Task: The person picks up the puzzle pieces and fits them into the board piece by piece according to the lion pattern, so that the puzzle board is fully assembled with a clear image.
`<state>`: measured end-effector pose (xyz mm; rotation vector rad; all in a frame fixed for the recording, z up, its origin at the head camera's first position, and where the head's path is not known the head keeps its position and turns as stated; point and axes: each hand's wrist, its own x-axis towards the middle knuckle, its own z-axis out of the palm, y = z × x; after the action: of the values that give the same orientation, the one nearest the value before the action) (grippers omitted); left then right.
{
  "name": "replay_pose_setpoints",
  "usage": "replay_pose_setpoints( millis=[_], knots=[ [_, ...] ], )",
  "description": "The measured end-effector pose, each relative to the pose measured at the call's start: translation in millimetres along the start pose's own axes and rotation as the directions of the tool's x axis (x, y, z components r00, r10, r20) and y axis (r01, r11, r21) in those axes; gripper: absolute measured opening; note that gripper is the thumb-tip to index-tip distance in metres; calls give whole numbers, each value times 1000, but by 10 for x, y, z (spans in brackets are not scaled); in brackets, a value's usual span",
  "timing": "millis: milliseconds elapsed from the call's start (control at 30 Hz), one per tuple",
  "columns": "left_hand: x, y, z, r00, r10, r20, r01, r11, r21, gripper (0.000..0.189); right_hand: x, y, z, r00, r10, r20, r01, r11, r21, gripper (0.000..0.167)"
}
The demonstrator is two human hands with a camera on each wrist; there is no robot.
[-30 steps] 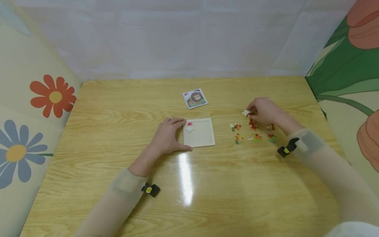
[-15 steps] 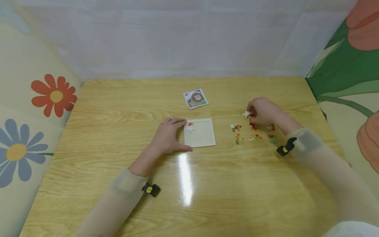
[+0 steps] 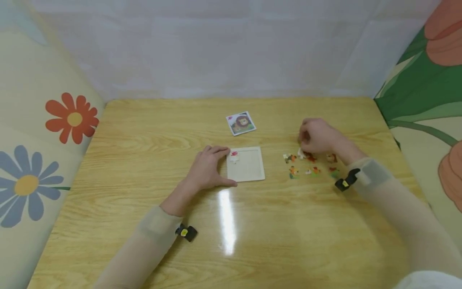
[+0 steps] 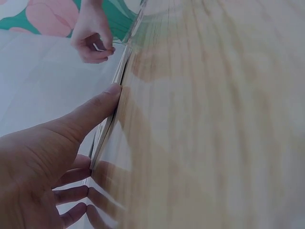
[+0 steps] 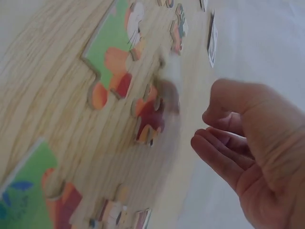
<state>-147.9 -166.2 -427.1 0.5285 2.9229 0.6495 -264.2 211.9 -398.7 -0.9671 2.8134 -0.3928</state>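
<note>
My left hand (image 3: 207, 168) spans the left side of a pale, shallow puzzle tray (image 3: 250, 168), thumb along its near edge and fingers at its far left corner. Inside the tray's far left corner lies a white jigsaw piece (image 3: 234, 157) with a pink flower. My right hand (image 3: 317, 134) hovers above the loose pieces, thumb and fingers curled, nothing visible between them. Just below it shows a whitish jigsaw piece (image 3: 301, 153), blurred in the right wrist view, apart from the fingertips and overlapping a dark red piece (image 5: 150, 117).
Several coloured jigsaw pieces (image 3: 312, 171) lie in loose rows right of the tray. A picture card (image 3: 242, 123) with a lion lies beyond the tray. A white backdrop (image 3: 202, 56) rises at the table's far edge, flower-printed panels (image 3: 422, 104) at the sides.
The whitish piece, pinched in my right hand earlier, has come away from the fingers and dropped nearer the other pieces. My left hand stays at the tray; the head view shifts slightly.
</note>
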Motion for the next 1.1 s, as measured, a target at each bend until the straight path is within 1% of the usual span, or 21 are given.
replay_pose_setpoints(
  millis=[67,200,267,333,400,467,533,600,633,667,767,900,1000,1100],
  knots=[
    [3,1,8,1000,-2,6,2,1000,-2,113,15,-6,13,1000,-5,-13,5,1000,13,9],
    [15,8,-5,1000,-1,-7,1,1000,-4,114,7,-1,-13,1000,8,-28,-7,999,33,9],
    [20,10,-19,1000,0,-13,0,1000,0,114,-27,0,-45,999,-26,-22,27,998,54,10],
    [20,8,-29,1000,-5,-9,5,1000,4,114,-84,-14,-76,996,-89,20,88,993,84,11],
    [22,6,-35,1000,-9,-2,9,1000,4,115,-152,-44,-90,982,-170,86,159,980,119,14],
    [24,5,-37,1000,-11,1,11,1000,3,116,-221,-83,-88,958,-241,158,218,964,150,18],
    [27,5,-41,1000,-11,0,11,1000,-2,116,-283,-121,-72,934,-280,224,248,955,163,20],
    [28,6,-45,1000,-9,-3,9,1000,-6,116,-326,-144,-39,918,-305,253,276,950,146,22],
    [28,6,-47,1000,-9,-5,9,1000,-6,115,-339,-158,-26,914,-313,259,286,949,135,22],
    [27,4,-48,1000,-9,-4,9,1000,-6,115,-347,-168,-11,912,-317,259,294,948,123,23],
    [21,-3,-46,1000,-15,-1,15,1000,-8,115,-347,-193,34,921,-312,233,298,950,94,23],
    [20,-16,-28,1000,-18,3,18,1000,-12,115,-330,-214,74,939,-267,218,256,963,81,21],
    [23,-22,-5,1000,-14,3,14,1000,-15,115,-329,-219,90,945,-246,218,237,969,65,20],
    [20,-31,19,1000,-11,4,11,1000,-17,115,-335,-217,100,945,-247,215,240,969,59,21]
  ],
)
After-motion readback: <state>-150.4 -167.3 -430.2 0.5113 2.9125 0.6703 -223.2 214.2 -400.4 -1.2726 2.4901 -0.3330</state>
